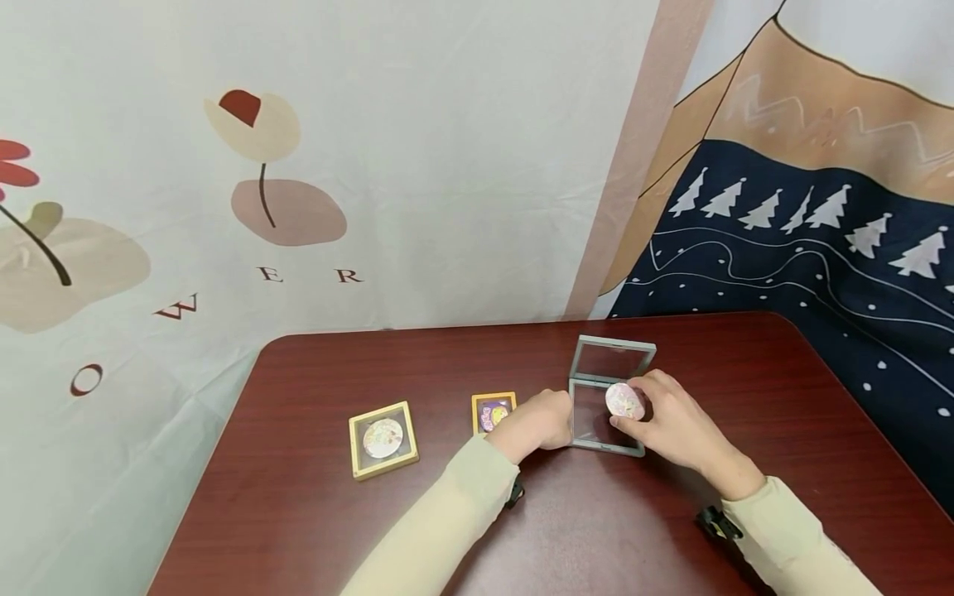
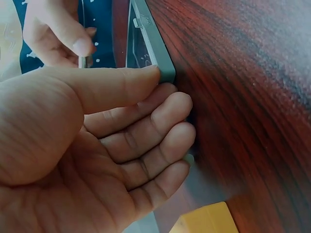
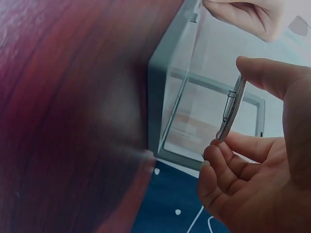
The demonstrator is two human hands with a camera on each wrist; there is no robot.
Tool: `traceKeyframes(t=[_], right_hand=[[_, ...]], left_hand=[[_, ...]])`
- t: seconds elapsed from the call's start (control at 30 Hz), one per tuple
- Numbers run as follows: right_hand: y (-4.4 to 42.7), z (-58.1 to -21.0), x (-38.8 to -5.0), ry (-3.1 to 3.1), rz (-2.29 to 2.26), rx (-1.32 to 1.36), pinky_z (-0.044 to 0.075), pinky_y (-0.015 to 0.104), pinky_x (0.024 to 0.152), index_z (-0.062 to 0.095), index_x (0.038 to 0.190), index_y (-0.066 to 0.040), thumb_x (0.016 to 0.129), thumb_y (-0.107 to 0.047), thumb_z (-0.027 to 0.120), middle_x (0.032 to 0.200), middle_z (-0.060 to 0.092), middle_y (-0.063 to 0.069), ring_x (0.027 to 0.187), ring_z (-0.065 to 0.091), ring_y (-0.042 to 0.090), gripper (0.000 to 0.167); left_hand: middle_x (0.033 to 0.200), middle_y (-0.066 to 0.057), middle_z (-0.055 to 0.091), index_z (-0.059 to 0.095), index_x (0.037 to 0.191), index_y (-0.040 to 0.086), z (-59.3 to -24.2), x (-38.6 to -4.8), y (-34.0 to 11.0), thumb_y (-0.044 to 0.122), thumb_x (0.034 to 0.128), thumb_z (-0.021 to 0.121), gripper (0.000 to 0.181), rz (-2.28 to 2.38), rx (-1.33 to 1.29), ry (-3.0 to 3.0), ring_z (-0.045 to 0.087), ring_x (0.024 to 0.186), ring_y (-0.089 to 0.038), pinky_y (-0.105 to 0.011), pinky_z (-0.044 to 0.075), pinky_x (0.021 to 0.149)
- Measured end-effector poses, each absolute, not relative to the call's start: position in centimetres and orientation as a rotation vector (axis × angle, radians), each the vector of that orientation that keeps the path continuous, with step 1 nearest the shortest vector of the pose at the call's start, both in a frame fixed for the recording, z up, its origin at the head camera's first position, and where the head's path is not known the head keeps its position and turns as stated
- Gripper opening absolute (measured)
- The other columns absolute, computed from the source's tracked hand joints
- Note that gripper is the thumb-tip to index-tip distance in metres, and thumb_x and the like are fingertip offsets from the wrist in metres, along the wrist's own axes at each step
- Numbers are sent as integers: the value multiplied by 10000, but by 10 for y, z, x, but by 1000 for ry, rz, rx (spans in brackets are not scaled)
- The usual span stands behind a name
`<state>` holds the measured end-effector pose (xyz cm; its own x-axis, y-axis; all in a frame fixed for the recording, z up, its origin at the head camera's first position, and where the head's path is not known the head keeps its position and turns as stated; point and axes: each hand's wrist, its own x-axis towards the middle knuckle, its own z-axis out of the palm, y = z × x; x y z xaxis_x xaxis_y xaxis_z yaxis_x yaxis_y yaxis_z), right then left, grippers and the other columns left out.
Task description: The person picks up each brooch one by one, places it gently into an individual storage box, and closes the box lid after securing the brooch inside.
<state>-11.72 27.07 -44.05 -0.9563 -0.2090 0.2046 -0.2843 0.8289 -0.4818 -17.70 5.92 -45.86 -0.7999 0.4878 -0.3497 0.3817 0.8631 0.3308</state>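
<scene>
A grey-green display case (image 1: pixel 607 447) with clear film panels lies open on the table, its lid (image 1: pixel 614 341) tilted up at the back. At its left edge my left hand (image 1: pixel 542 420) pinches the frame, thumb on the corner and fingers curled beside it in the left wrist view. Over the case's right half my right hand (image 1: pixel 671 418) holds a round pin badge (image 1: pixel 623 401) by its rim, between thumb and fingers. The badge has a pale pink printed face. In the right wrist view it is edge-on, with the pin clasp on its back showing.
Left on the dark red table (image 1: pixel 298 513) lies a yellow-framed case (image 1: pixel 358 475) with a round badge inside. A smaller orange-yellow case (image 1: pixel 493 396) with a purple badge sits beside my left hand, partly hidden by it. Printed cloth (image 1: pixel 462 165) hangs behind the table.
</scene>
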Motion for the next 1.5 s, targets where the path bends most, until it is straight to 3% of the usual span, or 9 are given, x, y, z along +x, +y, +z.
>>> traceKeyframes(t=[0.1,0.27,0.7,1.13,1.2,1.3,1.5], right_hand=[[267,-444,-119,-2879,782,418,531,439,803,687,1209,21,824,-281,889,1092,641,94,967,581,235,530],[259,-452,-124,-2857,725,505,526,452,822,703,1160,18,795,-279,898,1073,646,88,989,586,258,510],[255,-461,-129,-2897,587,542,520,419,766,742,1060,-40,738,-357,938,992,646,43,935,579,228,493],[256,-461,-130,-2898,512,584,524,443,784,734,1094,-21,754,-366,938,1019,645,69,952,585,254,525],[257,-459,-129,-2905,522,572,532,466,820,730,1129,-4,779,-356,922,1054,655,90,986,597,273,533],[261,-452,-127,-2898,556,555,537,495,859,731,1148,5,842,-289,876,1082,668,103,1013,615,289,449],[273,-429,-126,-2717,633,532,508,407,705,762,988,-84,900,-89,794,957,666,14,827,571,177,94]], left_hand=[[750,4,649,676,667,156,-442,-168,55,90,849,740,204,369,654,2609,580,692,-168,-315,514,666],[698,29,651,682,653,160,-443,-167,52,108,833,782,213,401,679,2612,585,660,-151,-307,512,643],[644,82,610,659,605,241,-508,-193,61,216,808,852,280,415,673,2641,594,620,-133,-306,489,589],[625,95,610,659,589,244,-505,-193,59,221,807,842,285,431,678,2637,597,611,-130,-292,490,588],[624,95,612,662,590,237,-491,-186,57,210,804,845,284,441,679,2641,593,610,-123,-281,489,594],[628,94,617,670,590,229,-479,-180,55,206,806,846,281,451,677,2647,597,623,-120,-267,496,615],[680,53,655,701,634,180,-438,-162,47,172,842,832,246,469,675,2612,620,678,-137,-289,519,663]])
